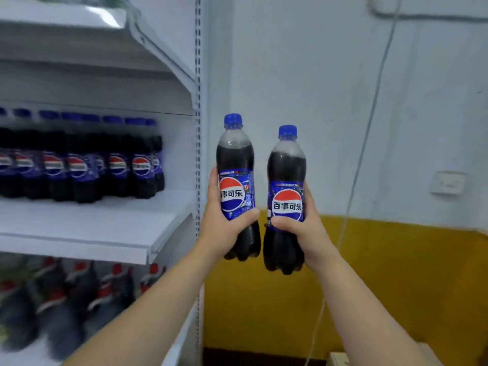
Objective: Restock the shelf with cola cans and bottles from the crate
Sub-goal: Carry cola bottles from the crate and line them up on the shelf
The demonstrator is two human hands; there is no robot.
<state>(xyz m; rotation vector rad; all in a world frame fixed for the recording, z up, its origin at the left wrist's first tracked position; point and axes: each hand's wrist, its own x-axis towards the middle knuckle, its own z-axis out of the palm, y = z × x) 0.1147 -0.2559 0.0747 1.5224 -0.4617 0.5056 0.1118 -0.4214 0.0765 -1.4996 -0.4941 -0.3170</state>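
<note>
Evidently keeps left bottle (235, 159) clasped in left hand (216, 224), right bottle (286, 167) in right hand (310, 229), upright, bound for shelf (105, 225).

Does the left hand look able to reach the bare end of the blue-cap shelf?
Probably yes: the left hand, holding a bottle, is beside the shelf, whose open-fronted right end is bare.

Just right of the white perforated metal upright (198, 154), the nearer clear plastic cola bottle (235, 159) and the farther clear plastic cola bottle (286, 167) look glossy, with ribbed blue plastic caps (233, 120) and shiny film labels (235, 199). Left of the upright, the white painted metal shelf board (79, 223) is smooth and satiny.
</note>
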